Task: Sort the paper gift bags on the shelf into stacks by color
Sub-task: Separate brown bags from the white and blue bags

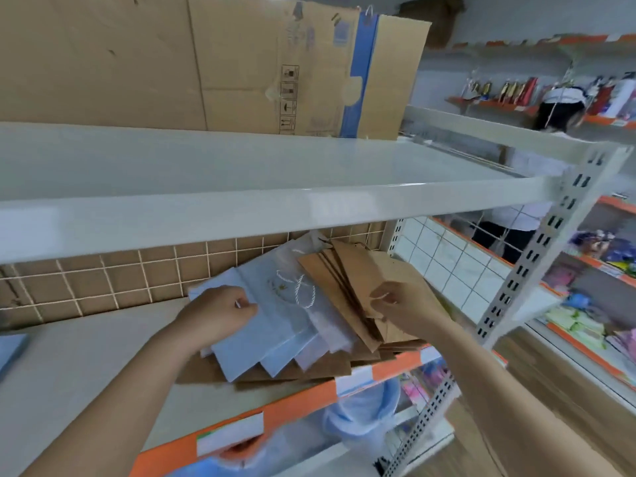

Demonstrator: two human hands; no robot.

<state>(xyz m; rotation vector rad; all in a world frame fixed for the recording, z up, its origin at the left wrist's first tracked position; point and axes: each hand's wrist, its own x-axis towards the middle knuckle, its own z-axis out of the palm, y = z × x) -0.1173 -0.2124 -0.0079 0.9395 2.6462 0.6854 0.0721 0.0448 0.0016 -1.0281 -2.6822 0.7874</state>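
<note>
A fanned pile of paper gift bags lies on the middle shelf point(86, 356). Light blue bags point(261, 339) with white cord handles sit on the left of the pile, brown kraft bags point(347, 270) on the right and underneath. My left hand point(220, 315) grips the left edge of the light blue bags, thumb on top. My right hand point(402, 304) pinches the top brown bags near their lower edge. One more light blue bag point(10, 349) lies at the far left of the shelf.
An upper shelf board point(275, 187) overhangs the pile closely. Flattened cardboard point(241, 63) stands on it. A wire grid point(103, 280) backs the shelf. Plastic-wrapped goods point(361, 414) fill the shelf below. A person point(550, 115) stands beyond at the right aisle.
</note>
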